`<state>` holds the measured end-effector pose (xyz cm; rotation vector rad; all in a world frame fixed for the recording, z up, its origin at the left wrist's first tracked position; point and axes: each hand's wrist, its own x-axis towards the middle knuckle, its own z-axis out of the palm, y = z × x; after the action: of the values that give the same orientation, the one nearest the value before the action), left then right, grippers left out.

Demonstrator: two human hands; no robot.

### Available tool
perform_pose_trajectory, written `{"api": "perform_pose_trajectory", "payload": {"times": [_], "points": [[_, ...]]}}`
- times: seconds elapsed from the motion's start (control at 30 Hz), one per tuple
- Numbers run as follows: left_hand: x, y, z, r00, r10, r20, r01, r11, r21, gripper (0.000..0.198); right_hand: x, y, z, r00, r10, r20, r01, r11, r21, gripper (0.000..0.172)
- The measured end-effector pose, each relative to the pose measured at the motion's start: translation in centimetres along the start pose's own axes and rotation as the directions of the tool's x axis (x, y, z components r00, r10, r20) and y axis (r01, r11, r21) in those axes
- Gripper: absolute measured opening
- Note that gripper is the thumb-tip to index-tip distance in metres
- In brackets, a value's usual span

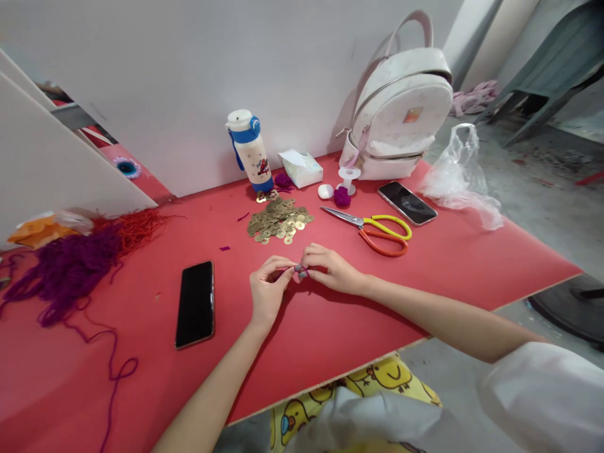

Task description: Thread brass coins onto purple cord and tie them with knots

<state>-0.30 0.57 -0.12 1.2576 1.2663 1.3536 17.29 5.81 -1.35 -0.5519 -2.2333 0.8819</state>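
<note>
Over the red tabletop, my left hand (268, 286) and my right hand (330, 269) meet fingertip to fingertip. Both are pinched on a short piece of purple yarn (306, 272), part of which the fingers hide. Just beyond them lies a heap of brass-coloured coins with holes (278, 218). Scissors (368, 225) with one yellow and one orange handle rest to the right of the heap, blades partly apart. Small purple yarn scraps (225, 248) lie left of the coins.
Phones lie at left (195, 304) and right (408, 202). A bottle (250, 151), tissue pack (304, 170), spool (349, 179) and white backpack (401, 119) stand along the wall. Purple yarn (70, 270) is tangled at far left; a plastic bag (465, 179) sits at the right edge.
</note>
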Motion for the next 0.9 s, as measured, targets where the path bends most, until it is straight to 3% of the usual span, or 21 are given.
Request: {"api": "perform_pose_trajectory", "payload": {"times": [0.13, 0.3, 0.5, 0.63, 0.73, 0.9], "points": [[0.0, 0.0, 0.0, 0.999, 0.027, 0.036, -0.028, 0.999, 0.026, 0.008, -0.1, 0.2, 0.1, 1.000, 0.017, 0.007, -0.017, 0.999, -0.041, 0.025], [0.0, -0.1, -0.1, 0.996, 0.062, 0.070, -0.070, 0.991, 0.111, 0.007, -0.3, -0.3, 0.0, 0.995, 0.068, -0.066, -0.071, 0.996, -0.045, 0.033], [-0.1, 0.1, 0.0, 0.992, -0.061, 0.113, 0.065, 0.997, -0.031, 0.010, -0.1, -0.2, 0.0, 0.989, 0.094, -0.115, -0.095, 0.996, -0.003, 0.031], [-0.1, 0.0, 0.4, 0.983, -0.178, 0.034, 0.181, 0.964, -0.194, 0.020, -0.2, 0.0, 0.3, 0.990, 0.120, -0.069, -0.122, 0.992, -0.031, 0.027], [-0.2, -0.1, 0.7, 0.962, -0.263, -0.077, 0.233, 0.932, -0.279, 0.024, -0.5, -0.1, 0.7, 0.998, 0.058, 0.012, -0.056, 0.992, -0.111, 0.024], [-0.4, -0.2, 0.9, 0.948, -0.266, -0.177, 0.227, 0.951, -0.212, 0.020, -0.7, -0.6, 1.1, 0.994, -0.074, 0.080, 0.089, 0.973, -0.211, 0.023]]}}
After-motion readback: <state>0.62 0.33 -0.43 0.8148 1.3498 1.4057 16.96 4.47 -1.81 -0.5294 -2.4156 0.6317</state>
